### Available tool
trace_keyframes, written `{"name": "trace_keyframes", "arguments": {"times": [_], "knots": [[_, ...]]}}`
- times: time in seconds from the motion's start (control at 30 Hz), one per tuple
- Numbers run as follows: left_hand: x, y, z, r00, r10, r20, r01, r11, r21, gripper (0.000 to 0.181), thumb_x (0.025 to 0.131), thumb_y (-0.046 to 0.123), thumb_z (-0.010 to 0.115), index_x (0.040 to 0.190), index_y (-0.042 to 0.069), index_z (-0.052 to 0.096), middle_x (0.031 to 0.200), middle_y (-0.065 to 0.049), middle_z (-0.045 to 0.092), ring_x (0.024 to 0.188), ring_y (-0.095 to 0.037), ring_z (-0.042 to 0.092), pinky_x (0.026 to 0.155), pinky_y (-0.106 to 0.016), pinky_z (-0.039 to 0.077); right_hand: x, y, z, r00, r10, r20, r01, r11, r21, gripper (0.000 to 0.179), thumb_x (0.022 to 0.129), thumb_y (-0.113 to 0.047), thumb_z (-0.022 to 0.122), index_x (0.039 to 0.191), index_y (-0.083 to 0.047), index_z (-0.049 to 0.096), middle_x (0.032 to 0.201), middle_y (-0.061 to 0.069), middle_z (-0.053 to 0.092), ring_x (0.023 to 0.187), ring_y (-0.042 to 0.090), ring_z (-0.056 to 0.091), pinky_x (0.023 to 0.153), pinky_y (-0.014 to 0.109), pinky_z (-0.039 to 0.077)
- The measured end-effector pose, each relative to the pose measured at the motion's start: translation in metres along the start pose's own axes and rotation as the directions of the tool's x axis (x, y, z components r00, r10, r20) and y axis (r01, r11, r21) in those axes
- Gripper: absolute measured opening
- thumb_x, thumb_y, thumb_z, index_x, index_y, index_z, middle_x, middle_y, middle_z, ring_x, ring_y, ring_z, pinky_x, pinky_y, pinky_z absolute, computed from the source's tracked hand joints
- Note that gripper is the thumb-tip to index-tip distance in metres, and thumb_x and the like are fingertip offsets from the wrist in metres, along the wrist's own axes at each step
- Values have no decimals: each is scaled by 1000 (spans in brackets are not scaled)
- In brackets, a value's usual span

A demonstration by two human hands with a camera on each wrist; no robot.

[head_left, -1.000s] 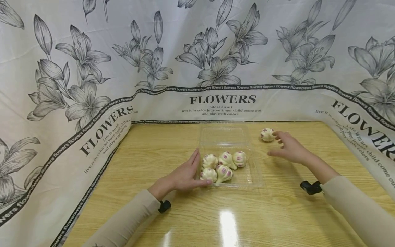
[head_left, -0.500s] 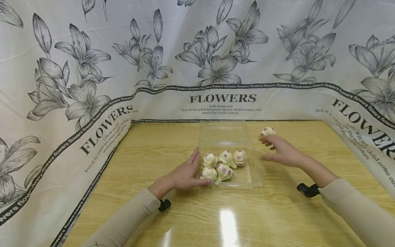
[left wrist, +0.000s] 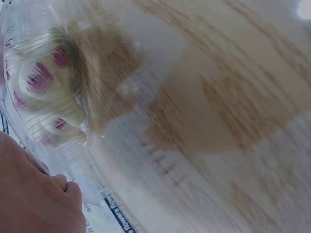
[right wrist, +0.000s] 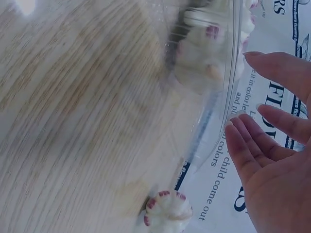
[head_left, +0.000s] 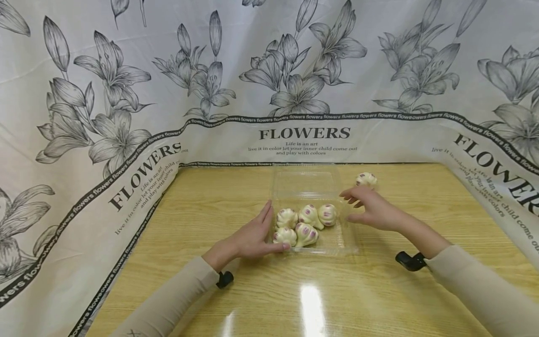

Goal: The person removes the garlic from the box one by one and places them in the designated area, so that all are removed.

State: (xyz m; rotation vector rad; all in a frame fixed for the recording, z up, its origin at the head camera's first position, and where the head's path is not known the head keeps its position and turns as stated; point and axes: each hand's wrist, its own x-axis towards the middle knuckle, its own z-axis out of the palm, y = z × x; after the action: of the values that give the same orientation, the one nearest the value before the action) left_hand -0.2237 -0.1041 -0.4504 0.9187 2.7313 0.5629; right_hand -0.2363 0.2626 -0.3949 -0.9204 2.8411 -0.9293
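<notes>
A clear plastic clamshell box (head_left: pixel 337 239) stands on the table with its lid (head_left: pixel 305 180) folded back. In it several cream garlic bulbs (head_left: pixel 306 235) with purple patches crowd the left part. My left hand (head_left: pixel 248 238) rests against the box's left side, fingers straight, thumb lying over the front rim. My right hand (head_left: pixel 376 209) hovers by the box's right edge, fingers loosely bent and holding nothing. Just behind it, one more garlic bulb (head_left: pixel 366 179) lies on the table, partly hidden by the hand; the right wrist view also shows this loose bulb (right wrist: pixel 168 212).
The wooden table (head_left: pixel 202 187) ends at a white curtain (head_left: pixel 227 140) printed with flowers and lettering, which rises behind it and along both sides. A bright light reflection lies on the wood in front of the box.
My right hand has moved left, away from beside the loose garlic bulb, to the box's right edge. The bulb stays on the table. My left hand has kept its place.
</notes>
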Motion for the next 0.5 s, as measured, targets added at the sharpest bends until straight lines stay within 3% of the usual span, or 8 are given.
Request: {"name": "trace_keyframes", "arguments": {"times": [0.23, 0.5], "knots": [[-1, 1, 0, 1000, 1, -5, -1, 1000, 0, 123, 89, 81, 51, 162, -3, -2, 170, -17, -14, 155, -34, 16, 124, -39, 25, 7, -5, 11, 999, -43, 22, 44, 999, -14, 58, 85, 1, 78, 136, 12, 53, 127, 30, 60, 111, 45, 61, 95, 60, 53], [-1, 1, -1, 1000, -2, -9, 2, 1000, -4, 124, 88, 82, 50, 162, -3, -2, 170, -17, -14, 155, -34, 15, 124, -40, 24, 16, -7, 24, 994, -79, 73, 86, 991, -105, 57, 86, 4, 75, 139, 8, 54, 134, 27, 57, 121, 45, 57, 102, 60, 50]]}}
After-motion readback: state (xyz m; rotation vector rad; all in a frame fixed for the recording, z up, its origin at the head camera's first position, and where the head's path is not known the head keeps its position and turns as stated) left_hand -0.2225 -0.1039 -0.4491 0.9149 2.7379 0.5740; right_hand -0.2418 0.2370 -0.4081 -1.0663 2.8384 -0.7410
